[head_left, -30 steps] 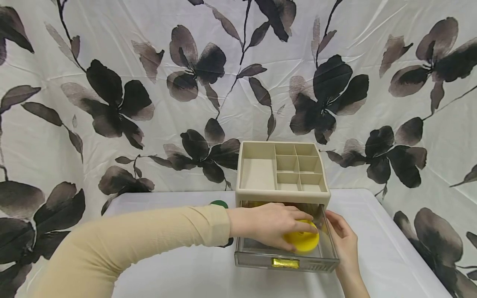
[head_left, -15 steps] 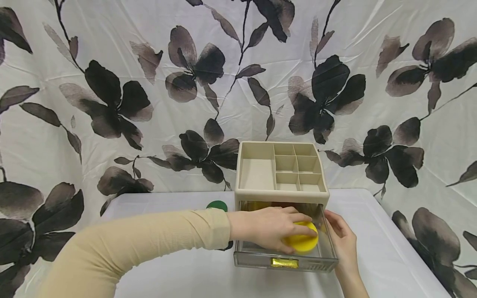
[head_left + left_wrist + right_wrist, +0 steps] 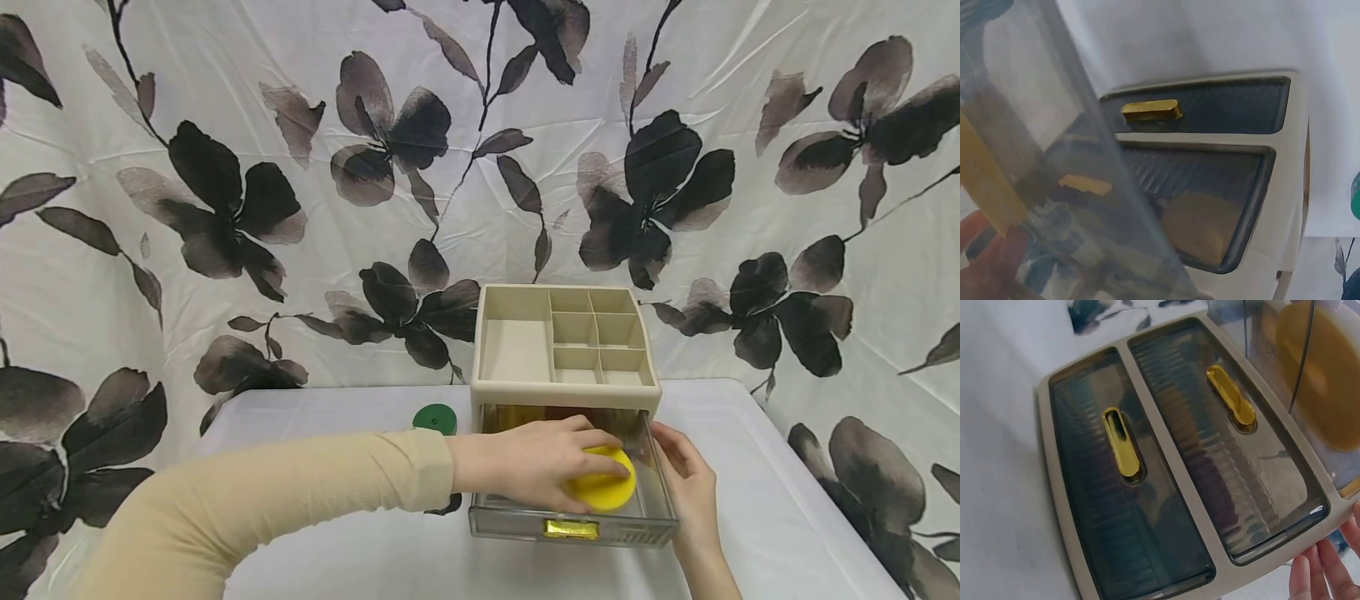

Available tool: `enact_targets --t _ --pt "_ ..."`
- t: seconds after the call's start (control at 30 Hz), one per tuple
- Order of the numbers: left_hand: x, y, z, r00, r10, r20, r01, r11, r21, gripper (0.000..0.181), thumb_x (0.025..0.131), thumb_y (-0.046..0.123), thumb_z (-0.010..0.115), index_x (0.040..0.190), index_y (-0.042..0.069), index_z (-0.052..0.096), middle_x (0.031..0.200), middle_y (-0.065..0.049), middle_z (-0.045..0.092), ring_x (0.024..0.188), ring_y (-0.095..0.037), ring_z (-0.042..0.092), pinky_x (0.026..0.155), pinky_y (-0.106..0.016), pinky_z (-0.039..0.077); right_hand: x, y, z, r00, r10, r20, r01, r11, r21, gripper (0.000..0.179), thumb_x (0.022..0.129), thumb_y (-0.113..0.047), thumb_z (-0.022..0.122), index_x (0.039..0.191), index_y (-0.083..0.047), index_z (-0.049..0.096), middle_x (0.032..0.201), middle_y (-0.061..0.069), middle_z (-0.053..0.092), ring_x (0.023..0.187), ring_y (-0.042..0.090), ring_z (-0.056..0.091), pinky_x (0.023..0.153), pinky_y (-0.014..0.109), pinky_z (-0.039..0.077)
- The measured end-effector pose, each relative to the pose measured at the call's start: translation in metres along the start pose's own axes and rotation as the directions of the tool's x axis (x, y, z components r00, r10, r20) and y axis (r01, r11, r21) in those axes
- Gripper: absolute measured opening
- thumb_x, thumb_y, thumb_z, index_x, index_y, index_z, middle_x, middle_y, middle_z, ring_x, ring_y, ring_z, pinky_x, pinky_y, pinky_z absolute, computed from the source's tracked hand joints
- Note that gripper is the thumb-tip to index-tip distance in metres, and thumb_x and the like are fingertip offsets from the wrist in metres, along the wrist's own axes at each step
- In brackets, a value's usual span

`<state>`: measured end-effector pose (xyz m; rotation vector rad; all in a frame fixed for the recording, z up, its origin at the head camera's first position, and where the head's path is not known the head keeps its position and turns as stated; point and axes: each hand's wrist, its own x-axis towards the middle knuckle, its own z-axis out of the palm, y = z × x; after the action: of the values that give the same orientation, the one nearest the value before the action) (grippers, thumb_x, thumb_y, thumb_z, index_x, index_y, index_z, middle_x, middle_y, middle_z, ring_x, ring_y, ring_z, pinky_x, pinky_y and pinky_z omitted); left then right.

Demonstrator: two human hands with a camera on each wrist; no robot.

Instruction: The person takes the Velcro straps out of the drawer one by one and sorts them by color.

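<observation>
My left hand (image 3: pixel 536 467) reaches into a clear grey drawer (image 3: pixel 510 527), pulled out from the cream organizer (image 3: pixel 566 389). Its fingers curl over a flat yellow disc (image 3: pixel 618 486) and grip it by the edge, inside the drawer. Through the clear wall in the left wrist view, fingers (image 3: pixel 1000 265) touch the disc's yellow rim (image 3: pixel 985 178). My right hand (image 3: pixel 693 492) rests against the right side of the organizer, near the pulled-out drawer. In the right wrist view its fingers (image 3: pixel 1329 569) lie fairly straight along the cream frame.
A green round thing (image 3: pixel 435 418) lies on the white table (image 3: pixel 360 542), left of the organizer and partly behind my left sleeve. Two lower drawers with gold handles (image 3: pixel 1150 110) are closed. Divided compartments (image 3: pixel 600 337) top the organizer. Floral cloth (image 3: pixel 450 167) hangs behind.
The left hand and yellow disc have shifted slightly left within the drawer. The left forearm has lowered in view, uncovering more of the green thing. The right hand stays on the organizer's side.
</observation>
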<state>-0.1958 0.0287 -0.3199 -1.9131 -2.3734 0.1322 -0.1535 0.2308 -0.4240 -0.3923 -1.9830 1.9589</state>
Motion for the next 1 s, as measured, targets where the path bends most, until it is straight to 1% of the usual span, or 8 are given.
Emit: enact_targets --t 0.17,0.37,0.57,0.7,0.83,1.0 --pt "-0.003 0.000 0.001 1.000 0.000 -0.020 0.000 1.000 -0.009 0.049 0.089 0.044 0.065 0.135 0.031 0.054 0.143 0.005 0.050 0.108 -0.010 0.051 0.084 -0.011 0.044 0.000 0.000 0.000 1.000 -0.003 -0.002 0.003 1.000 -0.005 0.038 0.097 -0.023 0.057 0.129 -0.005 0.053 0.109 -0.024 0.060 0.104 -0.011 0.056 0.084 0.009 0.050" --pt "-0.008 -0.001 -0.001 0.997 -0.002 -0.073 0.002 1.000 0.000 0.049 0.088 0.046 0.064 0.134 0.030 0.055 0.140 0.006 0.052 0.108 -0.010 0.050 0.081 -0.012 0.044 0.000 0.000 0.000 1.000 -0.010 -0.001 0.010 1.000 -0.013 0.039 0.096 -0.025 0.057 0.130 -0.005 0.053 0.109 -0.024 0.060 0.104 -0.010 0.057 0.084 0.009 0.050" --pt "-0.011 -0.001 -0.004 0.994 0.002 -0.110 -0.003 1.000 -0.009 0.049 0.089 0.047 0.062 0.134 0.029 0.055 0.140 0.006 0.052 0.112 -0.011 0.050 0.086 -0.015 0.045 0.000 -0.001 0.000 1.000 -0.002 -0.002 0.002 1.000 -0.029 0.039 0.097 -0.027 0.057 0.130 -0.006 0.054 0.108 -0.025 0.059 0.103 -0.011 0.057 0.084 0.007 0.049" --pt "-0.014 -0.001 -0.005 0.988 0.005 -0.154 -0.006 1.000 -0.003 0.047 0.090 0.048 0.061 0.132 0.029 0.057 0.138 0.006 0.054 0.113 -0.012 0.050 0.089 -0.017 0.046 0.000 0.000 0.000 1.000 0.002 -0.006 -0.002 1.000 -0.024 0.039 0.096 -0.026 0.057 0.130 -0.006 0.054 0.107 -0.026 0.060 0.103 -0.011 0.057 0.084 0.007 0.049" --pt "-0.016 -0.001 -0.007 0.980 -0.003 -0.199 0.000 1.000 -0.012 0.046 0.090 0.048 0.060 0.132 0.029 0.057 0.137 0.006 0.054 0.113 -0.011 0.050 0.089 -0.017 0.046 0.000 0.001 0.000 1.000 0.000 -0.011 0.000 1.000 -0.026 0.039 0.096 -0.027 0.058 0.129 -0.006 0.054 0.107 -0.025 0.060 0.103 -0.010 0.057 0.084 0.007 0.048" --pt "-0.018 0.001 -0.012 0.973 -0.013 -0.229 0.003 0.999 -0.042 0.046 0.090 0.046 0.060 0.132 0.028 0.057 0.137 0.005 0.054 0.114 -0.011 0.049 0.092 -0.017 0.045 0.001 0.002 0.000 1.000 -0.008 -0.014 0.007 0.999 -0.039 0.038 0.096 -0.026 0.057 0.129 -0.007 0.055 0.107 -0.025 0.060 0.104 -0.010 0.056 0.085 0.006 0.047"
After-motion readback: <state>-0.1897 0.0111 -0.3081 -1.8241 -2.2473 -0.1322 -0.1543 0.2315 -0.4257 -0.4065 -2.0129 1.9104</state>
